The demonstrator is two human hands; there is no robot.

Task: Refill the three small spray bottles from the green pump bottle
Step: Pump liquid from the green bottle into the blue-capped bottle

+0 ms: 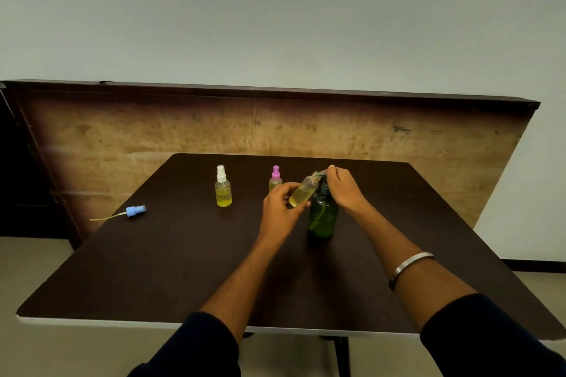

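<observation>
Midway through a refill, by the look of it: left hand wrapped around an uncapped spray bottle, fingers curled about its lower body, tilting it so the open neck leans up and to the right toward the spout of the green pump bottle. Held at that slant, presumably, to bring the narrow mouth right under the nozzle and catch the liquid without dribbling down the side. Right hand set on top of the pump, fingers curled over the head and pinching around the spout near the small bottle's mouth, likely both to press and to steady the aim; whether actually pressing down cannot be told. Green bottle standing upright on the dark table, right of centre, just beside and partly behind the held bottle. Yellowish liquid filling roughly the lower part of the tilted bottle. Further back, upright and capped: a white-topped spray bottle to the left, holding yellow liquid, and a pink-topped spray bottle partly hidden behind the left hand. Well off to the left, lying on its side with its dip tube trailing out: blue spray cap, most likely parked there out of the way until needed for closing the bottle now in hand. Silver bracelet on the right forearm.
</observation>
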